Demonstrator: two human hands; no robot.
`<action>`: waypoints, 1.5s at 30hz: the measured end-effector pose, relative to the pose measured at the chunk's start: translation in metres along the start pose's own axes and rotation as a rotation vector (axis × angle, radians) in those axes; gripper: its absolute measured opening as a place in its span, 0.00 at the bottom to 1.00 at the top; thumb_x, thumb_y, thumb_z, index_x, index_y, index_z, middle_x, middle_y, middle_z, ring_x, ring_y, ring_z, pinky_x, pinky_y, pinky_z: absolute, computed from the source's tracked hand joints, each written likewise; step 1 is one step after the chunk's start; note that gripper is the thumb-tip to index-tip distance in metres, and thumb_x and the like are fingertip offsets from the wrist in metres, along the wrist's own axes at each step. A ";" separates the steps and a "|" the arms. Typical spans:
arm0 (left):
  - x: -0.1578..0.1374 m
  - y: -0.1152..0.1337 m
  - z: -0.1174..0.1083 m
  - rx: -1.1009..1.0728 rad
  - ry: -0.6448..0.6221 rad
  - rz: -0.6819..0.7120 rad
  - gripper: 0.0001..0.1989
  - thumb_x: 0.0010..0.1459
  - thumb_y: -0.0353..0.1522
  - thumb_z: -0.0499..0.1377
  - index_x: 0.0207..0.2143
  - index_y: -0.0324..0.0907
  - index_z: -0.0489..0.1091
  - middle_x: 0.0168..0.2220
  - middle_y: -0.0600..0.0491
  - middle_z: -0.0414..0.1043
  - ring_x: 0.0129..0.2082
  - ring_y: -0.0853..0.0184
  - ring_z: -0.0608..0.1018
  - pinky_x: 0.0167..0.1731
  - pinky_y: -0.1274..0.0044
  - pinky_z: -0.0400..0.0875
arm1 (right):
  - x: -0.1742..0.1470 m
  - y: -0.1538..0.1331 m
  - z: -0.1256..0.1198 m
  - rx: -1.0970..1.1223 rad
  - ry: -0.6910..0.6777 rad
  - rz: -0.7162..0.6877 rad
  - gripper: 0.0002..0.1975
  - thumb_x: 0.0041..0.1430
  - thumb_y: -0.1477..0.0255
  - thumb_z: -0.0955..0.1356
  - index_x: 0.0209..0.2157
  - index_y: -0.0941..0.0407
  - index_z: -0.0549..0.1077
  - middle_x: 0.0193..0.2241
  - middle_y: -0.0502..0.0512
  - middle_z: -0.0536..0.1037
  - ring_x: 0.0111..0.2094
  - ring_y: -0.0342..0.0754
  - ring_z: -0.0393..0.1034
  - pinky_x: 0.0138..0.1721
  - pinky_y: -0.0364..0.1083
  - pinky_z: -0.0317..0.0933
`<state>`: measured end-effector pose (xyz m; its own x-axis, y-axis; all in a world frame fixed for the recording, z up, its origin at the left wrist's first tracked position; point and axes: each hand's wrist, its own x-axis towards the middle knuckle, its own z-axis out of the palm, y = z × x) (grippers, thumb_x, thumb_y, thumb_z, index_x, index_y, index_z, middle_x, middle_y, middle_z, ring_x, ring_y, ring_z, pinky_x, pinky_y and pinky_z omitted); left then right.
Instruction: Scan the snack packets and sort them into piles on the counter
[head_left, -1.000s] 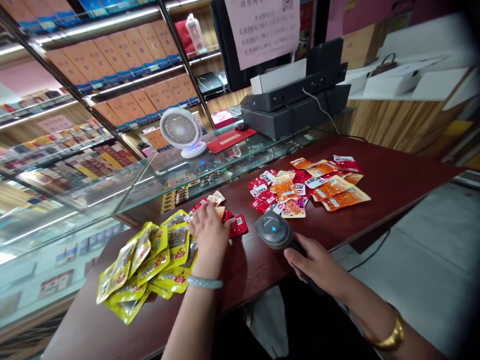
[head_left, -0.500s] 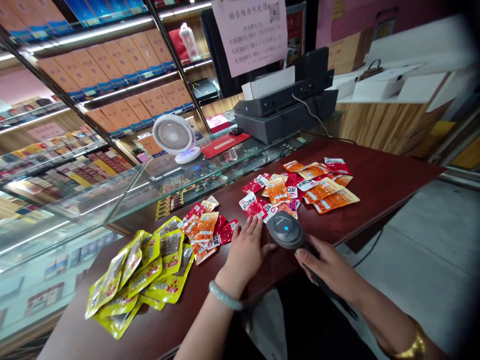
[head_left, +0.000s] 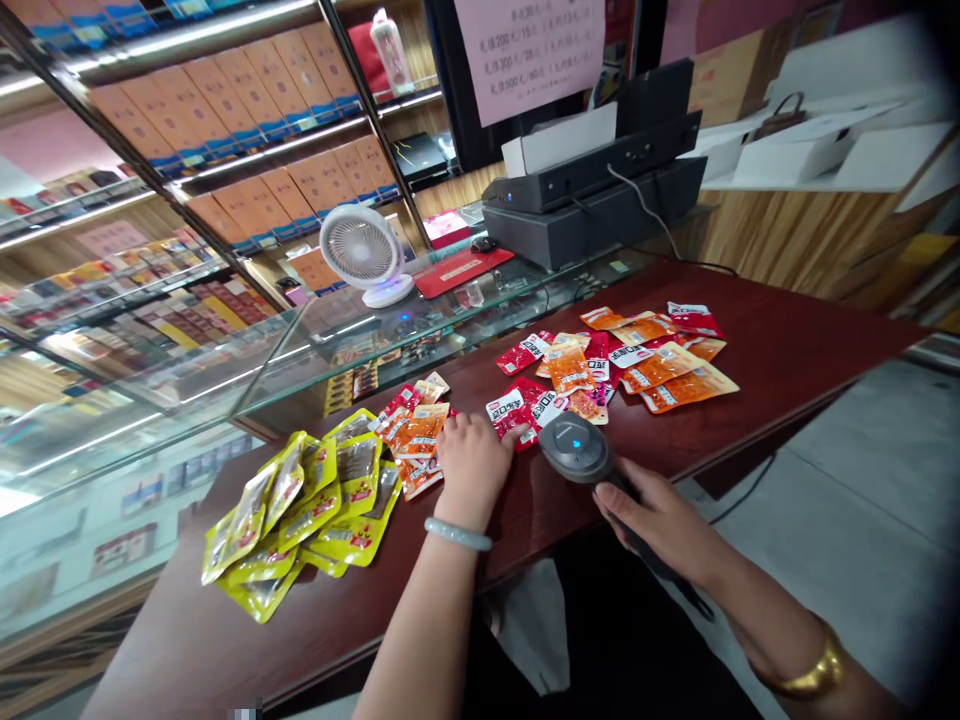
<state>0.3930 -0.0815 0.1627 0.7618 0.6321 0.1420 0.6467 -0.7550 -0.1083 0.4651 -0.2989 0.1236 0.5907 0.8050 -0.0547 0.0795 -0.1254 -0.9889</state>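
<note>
My right hand [head_left: 660, 515] is wrapped round the handle of a dark grey barcode scanner [head_left: 576, 447] with a blue light on top. The scanner's head hangs over the table, just in front of a pile of red and orange snack packets [head_left: 574, 365]. Palm down, my left hand [head_left: 474, 460] rests at the right side of a smaller pile of similar packets [head_left: 420, 430], covering part of it. Its thumb is spread towards a red packet [head_left: 504, 408] of the larger pile. Left of it lie several yellow-green snack packets [head_left: 315, 510], overlapping each other.
The dark red wooden table [head_left: 795, 310] adjoins a glass display counter [head_left: 330, 335]. On the glass are a white fan [head_left: 364, 250], a red mat [head_left: 461, 272] and a black till machine [head_left: 592, 205]. Boxes fill the shelves [head_left: 247, 100] behind. A cable lies along the counter.
My left hand has moved left, from the near edge of the larger pile to the smaller one. The right hand keeps hold of the scanner. The camera view has shifted slightly.
</note>
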 end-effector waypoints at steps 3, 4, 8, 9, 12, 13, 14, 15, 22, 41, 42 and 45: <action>0.009 0.002 0.007 -0.002 -0.034 0.033 0.35 0.60 0.56 0.50 0.45 0.32 0.72 0.47 0.34 0.72 0.52 0.46 0.71 0.49 0.62 0.66 | 0.000 -0.001 0.003 0.004 -0.013 -0.007 0.18 0.65 0.53 0.64 0.33 0.54 0.65 0.19 0.44 0.67 0.19 0.42 0.63 0.22 0.41 0.59; 0.010 0.002 0.008 -0.015 -0.055 0.040 0.34 0.60 0.56 0.51 0.45 0.33 0.73 0.47 0.34 0.72 0.51 0.46 0.72 0.48 0.62 0.66 | 0.000 -0.001 0.004 0.004 -0.018 -0.010 0.18 0.65 0.54 0.64 0.32 0.54 0.65 0.19 0.44 0.67 0.19 0.42 0.63 0.22 0.41 0.59; 0.008 -0.002 0.009 -0.058 -0.123 0.021 0.28 0.61 0.53 0.53 0.44 0.36 0.72 0.42 0.37 0.75 0.49 0.49 0.75 0.45 0.65 0.67 | 0.001 -0.001 0.004 -0.008 -0.033 -0.019 0.17 0.65 0.54 0.65 0.32 0.54 0.65 0.19 0.44 0.67 0.19 0.42 0.63 0.22 0.41 0.59; 0.008 -0.003 0.009 -0.058 -0.115 0.011 0.28 0.60 0.52 0.54 0.45 0.36 0.72 0.42 0.38 0.75 0.48 0.50 0.76 0.45 0.66 0.68 | 0.001 -0.001 0.004 -0.011 -0.035 -0.019 0.17 0.65 0.54 0.65 0.32 0.54 0.65 0.19 0.43 0.67 0.19 0.42 0.63 0.23 0.42 0.59; 0.016 -0.005 0.005 -0.055 -0.049 -0.016 0.31 0.60 0.54 0.52 0.47 0.35 0.70 0.44 0.37 0.75 0.49 0.50 0.75 0.46 0.67 0.67 | 0.002 -0.001 0.004 -0.018 -0.036 -0.014 0.17 0.65 0.54 0.64 0.34 0.54 0.66 0.19 0.43 0.67 0.18 0.42 0.63 0.22 0.42 0.58; 0.021 -0.005 0.004 -0.057 -0.042 -0.022 0.33 0.60 0.55 0.51 0.47 0.34 0.70 0.45 0.36 0.74 0.50 0.50 0.75 0.47 0.66 0.67 | 0.002 -0.001 0.005 -0.021 -0.036 -0.009 0.17 0.65 0.54 0.64 0.35 0.54 0.66 0.19 0.43 0.67 0.18 0.42 0.63 0.22 0.42 0.58; 0.026 -0.004 0.003 -0.061 -0.050 -0.028 0.34 0.59 0.56 0.51 0.46 0.34 0.71 0.45 0.35 0.74 0.51 0.49 0.74 0.48 0.66 0.67 | 0.003 -0.001 0.005 -0.022 -0.038 -0.001 0.17 0.65 0.53 0.64 0.36 0.54 0.66 0.19 0.43 0.67 0.18 0.42 0.63 0.22 0.42 0.58; 0.032 -0.003 0.002 -0.063 -0.069 -0.032 0.35 0.58 0.57 0.52 0.46 0.33 0.71 0.46 0.34 0.74 0.51 0.48 0.74 0.48 0.65 0.66 | 0.003 -0.001 0.006 -0.023 -0.040 0.006 0.18 0.65 0.53 0.64 0.37 0.54 0.66 0.18 0.43 0.67 0.18 0.42 0.63 0.22 0.42 0.58; 0.049 0.005 0.005 -0.157 -0.174 -0.010 0.33 0.51 0.56 0.60 0.43 0.37 0.72 0.46 0.35 0.75 0.51 0.48 0.75 0.47 0.65 0.67 | 0.000 0.008 0.006 0.020 -0.049 0.012 0.18 0.65 0.53 0.64 0.33 0.54 0.66 0.20 0.44 0.67 0.19 0.42 0.62 0.21 0.41 0.59; 0.029 -0.024 0.004 -0.727 0.021 -0.176 0.13 0.58 0.40 0.62 0.41 0.43 0.67 0.38 0.49 0.77 0.37 0.63 0.79 0.36 0.75 0.68 | 0.010 -0.010 0.028 0.175 -0.208 0.007 0.19 0.64 0.52 0.66 0.37 0.56 0.68 0.20 0.44 0.67 0.17 0.38 0.59 0.20 0.38 0.55; 0.029 -0.030 0.003 -0.710 0.021 -0.195 0.14 0.57 0.42 0.61 0.41 0.43 0.67 0.37 0.50 0.77 0.36 0.63 0.79 0.35 0.76 0.67 | 0.011 -0.010 0.028 0.185 -0.207 0.007 0.19 0.64 0.52 0.66 0.37 0.56 0.68 0.21 0.44 0.67 0.17 0.38 0.59 0.20 0.38 0.55; 0.033 -0.060 -0.005 -0.589 0.049 -0.317 0.20 0.57 0.48 0.59 0.44 0.45 0.67 0.38 0.50 0.78 0.36 0.60 0.79 0.35 0.74 0.68 | 0.012 -0.009 0.029 0.182 -0.200 0.003 0.19 0.64 0.52 0.66 0.40 0.55 0.69 0.20 0.44 0.68 0.17 0.39 0.59 0.19 0.39 0.55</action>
<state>0.3790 -0.0158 0.1792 0.5268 0.8408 0.1245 0.6991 -0.5119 0.4993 0.4485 -0.2714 0.1279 0.4192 0.9055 -0.0657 -0.0780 -0.0362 -0.9963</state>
